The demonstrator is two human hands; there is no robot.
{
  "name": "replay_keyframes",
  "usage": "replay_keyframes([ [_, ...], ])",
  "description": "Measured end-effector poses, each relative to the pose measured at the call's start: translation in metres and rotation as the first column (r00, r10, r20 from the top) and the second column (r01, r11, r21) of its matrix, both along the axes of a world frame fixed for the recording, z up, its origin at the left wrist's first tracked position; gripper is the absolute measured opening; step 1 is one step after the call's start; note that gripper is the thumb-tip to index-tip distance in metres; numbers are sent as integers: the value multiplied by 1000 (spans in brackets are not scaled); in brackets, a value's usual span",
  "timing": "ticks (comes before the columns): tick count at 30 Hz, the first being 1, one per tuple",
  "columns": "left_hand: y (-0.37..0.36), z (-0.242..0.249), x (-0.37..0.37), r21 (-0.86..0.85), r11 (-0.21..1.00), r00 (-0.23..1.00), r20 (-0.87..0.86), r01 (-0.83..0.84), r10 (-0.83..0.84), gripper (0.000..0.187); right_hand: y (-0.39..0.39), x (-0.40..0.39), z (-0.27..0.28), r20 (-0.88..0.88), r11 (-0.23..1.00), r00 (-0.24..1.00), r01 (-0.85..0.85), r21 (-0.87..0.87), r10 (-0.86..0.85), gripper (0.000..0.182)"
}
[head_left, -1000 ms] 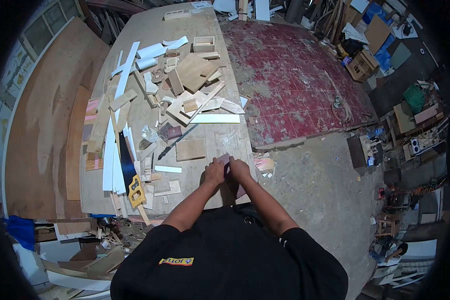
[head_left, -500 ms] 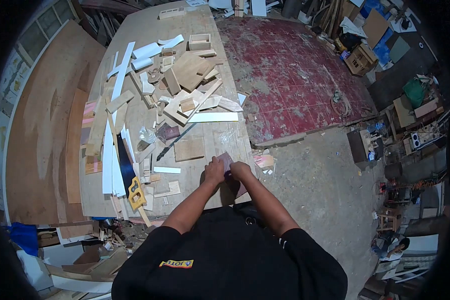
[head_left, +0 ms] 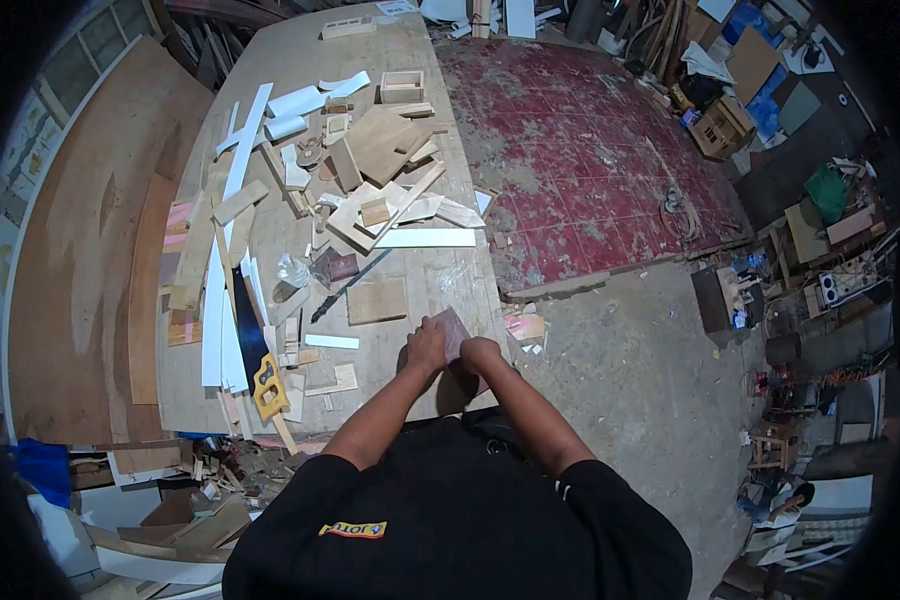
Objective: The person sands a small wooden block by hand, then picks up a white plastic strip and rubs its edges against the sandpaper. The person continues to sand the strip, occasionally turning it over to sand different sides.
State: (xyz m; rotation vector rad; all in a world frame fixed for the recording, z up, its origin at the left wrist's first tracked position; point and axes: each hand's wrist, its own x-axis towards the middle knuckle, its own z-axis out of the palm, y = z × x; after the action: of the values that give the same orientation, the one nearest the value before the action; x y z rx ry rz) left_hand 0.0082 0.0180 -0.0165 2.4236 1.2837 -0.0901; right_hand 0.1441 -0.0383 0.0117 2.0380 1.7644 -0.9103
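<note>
Both my hands rest on a small reddish-brown wooden board (head_left: pixel 454 329) lying near the front right corner of the plywood workbench (head_left: pixel 410 60). My left hand (head_left: pixel 427 346) grips the board's left edge. My right hand (head_left: pixel 481 352) presses on its near right part, fingers curled. Most of the board is hidden under my hands; only its far corner shows.
A square plywood offcut (head_left: pixel 377 299) lies just beyond my hands. A handsaw with a yellow handle (head_left: pixel 266 385) lies to the left among white strips. Piles of wood scraps (head_left: pixel 375 170) cover the bench's middle. The red tiled floor (head_left: pixel 590 150) and cluttered workshop lie to the right.
My right hand has slid back toward me along the board, uncovering more of its far corner. My left hand stays in place.
</note>
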Motion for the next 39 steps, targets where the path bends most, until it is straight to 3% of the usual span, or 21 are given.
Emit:
replay_keyframes([
  [4,2,7,-5,16,1000,1000,2,18,-18,61,11,19,7,-274,971,960,120,208,-60,30],
  [5,3,12,-8,-97,992,982,166,-79,94,58,9,23,8,-270,970,961,116,212,-56,30],
  [6,3,20,-11,-225,962,924,310,-157,223,56,2,24,9,-494,903,856,324,282,-153,29],
  [7,6,21,-14,-226,960,923,310,-162,229,56,-4,21,14,-699,799,687,528,288,-202,29],
  [9,13,20,-17,-560,827,641,620,-44,453,48,-15,16,20,-741,768,642,570,292,-194,22],
  [11,14,16,-14,-483,875,570,707,-43,418,33,-22,13,22,-896,682,291,731,-19,-337,21],
  [12,16,17,-12,-495,869,515,744,-3,426,31,-25,11,19,-896,683,290,731,-20,-336,21],
  [14,17,19,-10,-503,864,458,775,32,435,29,-28,7,13,-926,637,108,754,-162,-363,21],
  [18,13,30,-8,-517,847,431,797,124,424,26,-32,1,15,-926,639,84,746,-186,-368,23],
  [20,12,30,-7,-527,837,427,797,149,426,26,-33,-2,15,-941,633,-5,739,-231,-337,22],
  [24,10,33,-8,-544,824,448,783,158,431,20,-35,0,25,-921,648,16,716,-260,-388,24],
  [27,11,41,-10,-575,802,478,757,164,445,16,-36,0,24,-946,715,122,685,-139,-301,24],
  [29,12,44,-10,-599,783,487,741,169,462,15,-36,-2,24,-914,661,-100,661,-356,-392,33],
  [30,12,46,-10,-569,808,467,763,156,447,15,-37,-2,29,-914,661,-101,660,-357,-393,33],
  [32,12,50,-9,-538,831,446,784,141,432,14,-41,0,40,-802,606,-419,525,-597,-427,37],
  [33,12,52,-10,-523,849,499,756,71,424,16,-40,0,29,-801,607,-418,524,-597,-428,37],
  [35,12,45,-13,-504,864,550,721,-4,423,18,-40,0,-12,-922,697,291,716,33,-255,37],
  [36,11,38,-15,-370,925,682,656,-83,324,26,-41,-1,-8,-681,714,718,552,430,-146,38],
  [37,8,31,-18,-218,967,799,554,-133,235,35,-41,-1,-5,-682,715,717,553,427,-147,38],
  [38,4,24,-20,-226,969,903,387,-101,184,41,-38,-1,-2,-543,752,820,471,461,-180,40],
  [39,-1,19,-23,-226,969,904,386,-101,184,41,-34,-3,5,-389,790,899,383,478,-201,42],
])
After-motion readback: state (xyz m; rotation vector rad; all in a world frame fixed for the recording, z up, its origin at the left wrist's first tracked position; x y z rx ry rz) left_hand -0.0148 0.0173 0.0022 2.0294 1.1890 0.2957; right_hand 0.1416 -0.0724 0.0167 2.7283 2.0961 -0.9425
